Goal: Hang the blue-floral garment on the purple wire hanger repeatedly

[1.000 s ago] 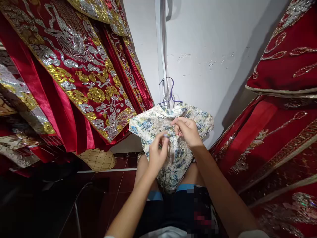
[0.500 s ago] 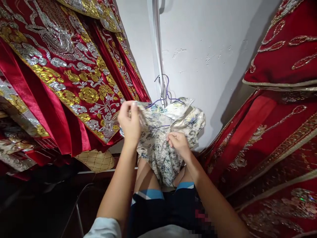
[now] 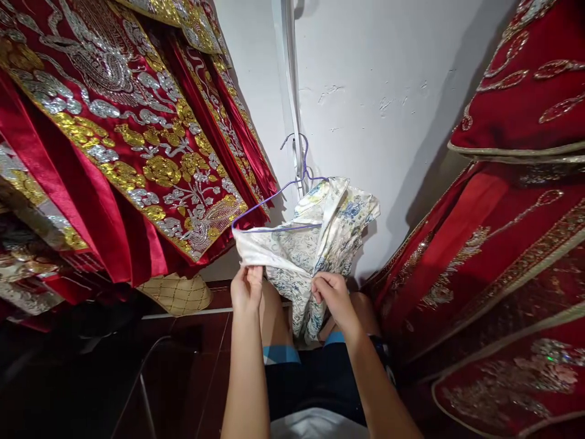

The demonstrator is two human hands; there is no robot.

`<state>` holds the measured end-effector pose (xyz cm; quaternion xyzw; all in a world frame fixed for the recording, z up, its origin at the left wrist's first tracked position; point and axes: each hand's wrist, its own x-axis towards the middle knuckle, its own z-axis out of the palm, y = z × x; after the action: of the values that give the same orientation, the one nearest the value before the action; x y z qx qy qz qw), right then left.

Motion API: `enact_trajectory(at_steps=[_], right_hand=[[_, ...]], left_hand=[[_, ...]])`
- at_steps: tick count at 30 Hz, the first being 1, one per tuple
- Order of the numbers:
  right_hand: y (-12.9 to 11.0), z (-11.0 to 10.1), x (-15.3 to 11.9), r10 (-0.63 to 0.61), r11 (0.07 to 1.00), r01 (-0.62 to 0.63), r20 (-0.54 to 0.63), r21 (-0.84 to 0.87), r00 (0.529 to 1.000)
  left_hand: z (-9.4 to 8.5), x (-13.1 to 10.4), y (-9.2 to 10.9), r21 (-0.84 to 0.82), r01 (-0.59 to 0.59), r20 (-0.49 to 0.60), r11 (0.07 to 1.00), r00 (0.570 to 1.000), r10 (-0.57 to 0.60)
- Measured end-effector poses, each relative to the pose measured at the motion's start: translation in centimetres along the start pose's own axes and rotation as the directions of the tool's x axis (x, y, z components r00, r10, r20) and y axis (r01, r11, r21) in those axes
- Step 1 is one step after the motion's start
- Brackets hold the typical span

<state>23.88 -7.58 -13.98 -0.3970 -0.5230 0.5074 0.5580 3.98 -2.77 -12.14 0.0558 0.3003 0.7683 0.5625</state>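
Observation:
A cream floral garment with a collar [image 3: 350, 210] hangs half on a purple wire hanger [image 3: 261, 202], its right shoulder over the hanger. The hanger's left arm is bare down to its corner, where the cloth bunches below. My left hand [image 3: 247, 286] pinches the left side of the garment just under that corner. Lower down at the middle, my right hand [image 3: 331, 295] is closed on the front edge of the cloth. The hanger's hook hangs at a white strap-like strip [image 3: 287, 79] on the wall.
Red costumes with gold and silver sequins [image 3: 164, 172] hang at the left. More beaded red garments [image 3: 475, 201] hang at the right. A white wall [image 3: 375, 73] stands behind. A thin metal frame [image 3: 145, 390] is at lower left over a dark red floor.
My left hand has moved down, drawing the garment's left shoulder off the hanger's left arm. My right hand has lowered slightly, still holding the front edge.

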Motion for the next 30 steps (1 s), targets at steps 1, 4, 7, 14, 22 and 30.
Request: enact_trajectory(at_steps=[1, 4, 7, 14, 22, 30], right_hand=[[-0.1, -0.5, -0.1, 0.006, 0.999, -0.006, -0.005, -0.032, 1.0], [-0.2, -2.0, -0.6, 0.062, 0.985, -0.056, 0.033, -0.164, 0.998], [-0.2, -3.9, -0.9, 0.168, 0.938, -0.113, 0.143, -0.329, 0.975], [-0.9, -7.0, -1.7, 0.206, 0.86, -0.135, 0.093, -0.493, 0.974], [-2.9, -4.2, -3.1, 0.181, 0.954, -0.034, 0.481, -0.299, 0.858], [-6.5, -5.7, -2.1, 0.222, 0.969, -0.106, 0.602, -0.223, 0.767]], left_hand=[[-0.8, -0.7, -0.8, 0.067, -0.065, -0.021, 0.996, 0.998, 0.066], [-2.5, -2.2, -1.9, 0.347, -0.182, 0.005, 0.92, 0.981, 0.192], [-2.5, -3.3, -1.5, 0.487, -0.217, 0.196, 0.846, 0.971, 0.137], [0.4, -8.1, -2.5, 0.517, -0.336, 0.618, 0.787, 0.783, -0.072], [1.9, -11.6, -5.2, 0.597, -0.674, 0.789, 0.436, 0.592, -0.165], [-0.5, -8.4, -4.9, 0.605, -0.538, 0.793, 0.587, 0.338, -0.507]])
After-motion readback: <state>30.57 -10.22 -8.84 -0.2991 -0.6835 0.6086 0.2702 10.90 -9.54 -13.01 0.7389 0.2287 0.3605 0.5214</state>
